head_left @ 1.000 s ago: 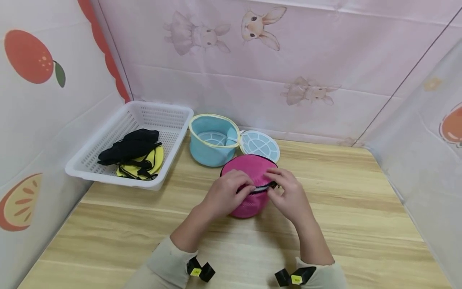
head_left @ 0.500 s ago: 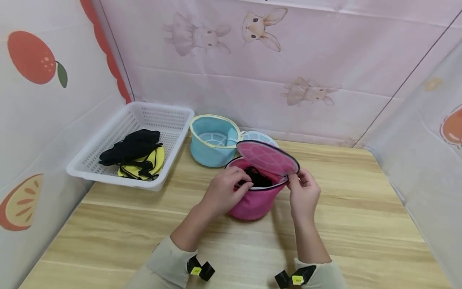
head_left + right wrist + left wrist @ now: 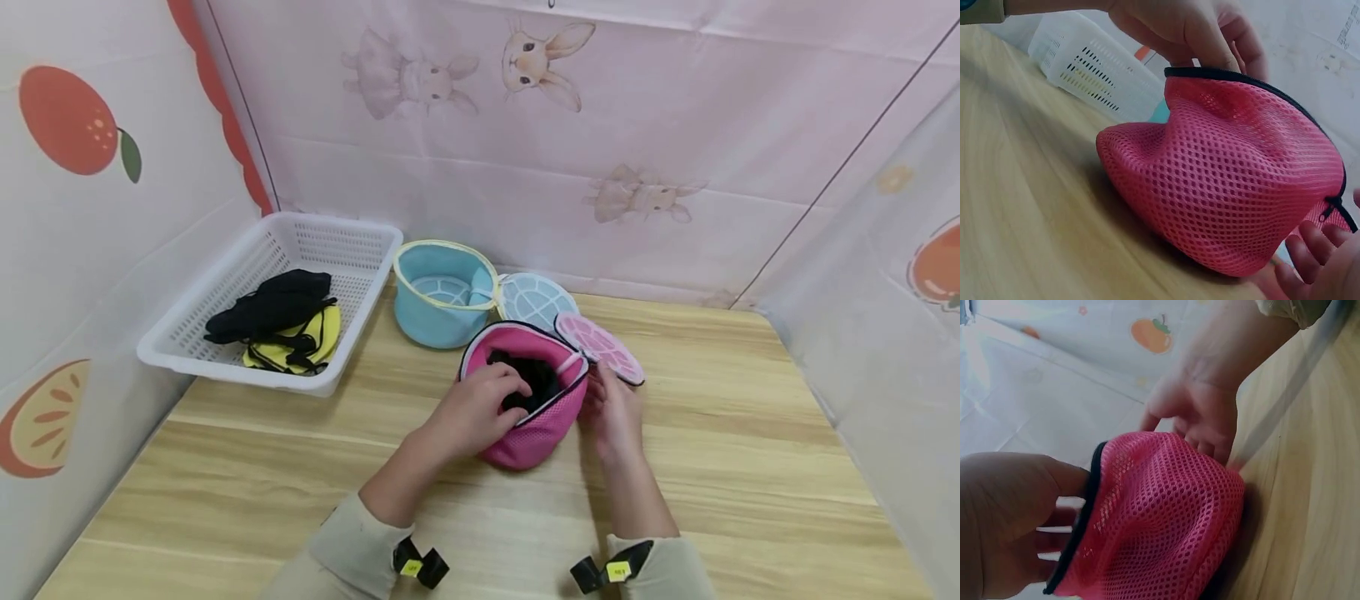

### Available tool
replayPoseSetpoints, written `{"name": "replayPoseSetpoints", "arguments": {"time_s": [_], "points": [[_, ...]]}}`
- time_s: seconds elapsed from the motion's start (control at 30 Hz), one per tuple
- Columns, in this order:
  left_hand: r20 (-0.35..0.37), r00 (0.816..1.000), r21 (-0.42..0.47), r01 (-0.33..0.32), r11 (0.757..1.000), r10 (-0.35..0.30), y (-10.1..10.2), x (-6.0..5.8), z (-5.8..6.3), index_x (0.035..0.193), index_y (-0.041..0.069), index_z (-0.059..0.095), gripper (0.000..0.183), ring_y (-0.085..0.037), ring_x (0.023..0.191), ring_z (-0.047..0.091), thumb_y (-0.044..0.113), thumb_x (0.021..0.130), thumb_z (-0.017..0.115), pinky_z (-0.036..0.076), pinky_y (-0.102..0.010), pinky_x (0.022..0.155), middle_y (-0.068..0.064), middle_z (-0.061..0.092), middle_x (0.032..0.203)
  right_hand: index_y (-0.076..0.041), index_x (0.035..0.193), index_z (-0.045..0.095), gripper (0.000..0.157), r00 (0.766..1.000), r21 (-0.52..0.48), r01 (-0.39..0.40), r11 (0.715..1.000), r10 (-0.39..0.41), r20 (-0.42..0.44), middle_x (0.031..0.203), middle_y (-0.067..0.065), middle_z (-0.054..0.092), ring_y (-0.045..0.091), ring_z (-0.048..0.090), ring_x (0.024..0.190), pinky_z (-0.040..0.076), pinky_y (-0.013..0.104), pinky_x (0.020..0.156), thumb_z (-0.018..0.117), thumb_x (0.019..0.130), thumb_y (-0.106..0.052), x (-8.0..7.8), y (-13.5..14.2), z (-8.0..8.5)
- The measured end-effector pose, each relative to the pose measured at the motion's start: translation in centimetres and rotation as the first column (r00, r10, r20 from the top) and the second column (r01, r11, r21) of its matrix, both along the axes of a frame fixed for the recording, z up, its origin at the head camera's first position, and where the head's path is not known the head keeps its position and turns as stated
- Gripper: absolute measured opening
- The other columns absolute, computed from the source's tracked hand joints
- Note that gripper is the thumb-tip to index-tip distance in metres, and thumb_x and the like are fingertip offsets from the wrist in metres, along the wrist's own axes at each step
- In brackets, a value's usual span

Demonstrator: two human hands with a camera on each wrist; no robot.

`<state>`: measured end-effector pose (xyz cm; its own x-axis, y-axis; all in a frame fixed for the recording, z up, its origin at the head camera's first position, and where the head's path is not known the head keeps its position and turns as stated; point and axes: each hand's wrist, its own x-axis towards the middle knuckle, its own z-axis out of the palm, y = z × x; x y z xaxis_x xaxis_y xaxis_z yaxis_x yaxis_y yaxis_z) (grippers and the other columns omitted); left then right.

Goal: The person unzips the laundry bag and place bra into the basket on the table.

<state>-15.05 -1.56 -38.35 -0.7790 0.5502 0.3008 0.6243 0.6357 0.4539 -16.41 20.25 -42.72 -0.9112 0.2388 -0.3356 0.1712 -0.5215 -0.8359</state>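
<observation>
A pink mesh laundry bag (image 3: 532,442) stands on the table with its black-edged zip undone. Its round lid (image 3: 600,346) is folded back to the right, and black fabric (image 3: 542,375) shows inside. My left hand (image 3: 476,408) reaches over the near left rim, its loosely bent fingers dipping into the mouth, thumb and forefinger apart. The rim hides those fingertips in the right wrist view. Beside the zip end, my right hand (image 3: 617,412) has relaxed fingers against the bag's right side, below the lid. The zip pull (image 3: 1329,209) hangs close to its fingers (image 3: 1317,240).
Behind the pink bag stands a light blue mesh laundry bag (image 3: 438,321), its lid (image 3: 536,300) laid out to the right. At the left, a white perforated basket (image 3: 341,371) holds black fabric (image 3: 273,304) and a yellow piece with black straps (image 3: 330,329). Printed curtains enclose the table.
The pink lid has gone from lying over the mouth to folded back at the right, uncovering the black fabric. My right hand moved right with it; my left fingers now dip inside.
</observation>
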Motion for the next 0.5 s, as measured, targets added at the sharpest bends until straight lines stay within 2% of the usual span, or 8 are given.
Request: {"name": "replayPoseSetpoints", "arguments": {"time_s": [0.1, 0.2, 0.3, 0.37, 0.5], "points": [[0.026, 1.0, -0.078, -0.006, 0.997, 0.008, 0.7, -0.1, -0.1, 0.107, 0.018, 0.067, 0.025, -0.014, 0.107, 0.053, 0.026, 0.084, 0.07, 0.046, -0.033, 0.095, 0.003, 0.057, 0.111, -0.018, 0.083, 0.071, 0.023, 0.999, -0.003, -0.05, 0.999, 0.05, 0.013, 0.07, -0.005, 0.069, 0.006, 0.062, 0.063, 0.05, 0.02, 0.061, 0.057, 0.094, -0.033, 0.0, 0.0, -0.6], [-0.024, 1.0, -0.168, -0.017, 0.986, 0.014, 1.6, -0.6, 0.1, 0.11, 0.017, 0.066, 0.03, -0.018, 0.111, 0.052, 0.027, 0.082, 0.072, 0.043, -0.036, 0.099, 0.0, 0.058, 0.115, -0.019, 0.084, 0.072, 0.021, 0.996, 0.032, -0.084, 0.996, 0.084, -0.006, 0.074, -0.004, 0.071, 0.007, 0.066, 0.069, 0.053, 0.022, 0.066, 0.057, 0.094, -0.031, -0.1, 0.0, -1.2], [-0.055, 0.998, -0.284, -0.024, 0.958, 0.009, 2.6, -1.4, 0.3, 0.113, 0.017, 0.064, 0.036, -0.019, 0.116, 0.05, 0.03, 0.08, 0.073, 0.041, -0.039, 0.101, -0.001, 0.058, 0.117, -0.016, 0.081, 0.071, 0.017, 0.997, 0.04, -0.059, 0.997, 0.061, -0.054, 0.072, -0.004, 0.069, 0.007, 0.065, 0.068, 0.053, 0.022, 0.065, 0.059, 0.092, -0.02, -0.2, 0.0, -1.8], [-0.029, 1.0, -0.357, -0.011, 0.934, 0.001, 3.3, -1.9, 0.5, 0.117, 0.018, 0.062, 0.042, -0.021, 0.118, 0.048, 0.032, 0.079, 0.074, 0.043, -0.043, 0.098, -0.002, 0.057, 0.12, -0.014, 0.08, 0.071, 0.016, 0.995, 0.02, -0.016, 1.0, 0.018, -0.096, 0.074, -0.003, 0.07, 0.007, 0.065, 0.07, 0.054, 0.022, 0.067, 0.059, 0.091, -0.011, -0.3, 0.1, -2.2], [0.084, 0.996, -0.467, 0.014, 0.884, 0.029, 4.5, -2.6, 0.2, 0.131, 0.027, 0.049, 0.059, -0.029, 0.119, 0.046, 0.037, 0.078, 0.074, 0.046, -0.049, 0.091, -0.005, 0.051, 0.127, -0.012, 0.083, 0.072, 0.018, 0.982, -0.056, 0.055, 0.997, -0.064, -0.176, 0.079, -0.001, 0.071, 0.007, 0.065, 0.074, 0.054, 0.022, 0.069, 0.06, 0.089, -0.002, -0.5, 0.4, -2.8]]}}
